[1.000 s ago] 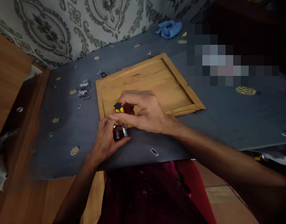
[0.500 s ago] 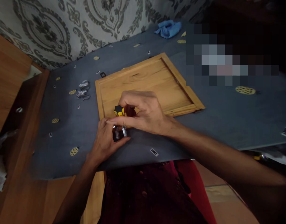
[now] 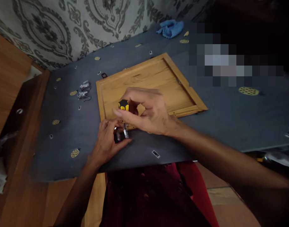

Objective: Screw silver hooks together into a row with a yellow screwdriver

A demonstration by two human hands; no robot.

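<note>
The right hand (image 3: 149,110) is closed around the black-and-yellow handle of a screwdriver (image 3: 123,106), fingers curled and thumb pressed against the grip, with the tool standing roughly upright just left of centre frame. Its tip is hidden behind the fingers, so whether it is seated in a screw head cannot be told. The left hand (image 3: 106,142) pinches a small metal hinge (image 3: 121,134) against the near-left corner of the wooden door panel (image 3: 158,82), which lies flat on the dark patterned cloth (image 3: 217,119). To do this step well, keep the shaft square to the hinge plate and press down along the axis while turning, so the tip is less likely to cam out. The left fingers should hold the hinge flush to the panel edge, clear of the tip. Spare metal fittings (image 3: 84,91) lie at left of the panel, well apart from both hands; a blue rag (image 3: 170,28) sits at upper centre.
</note>
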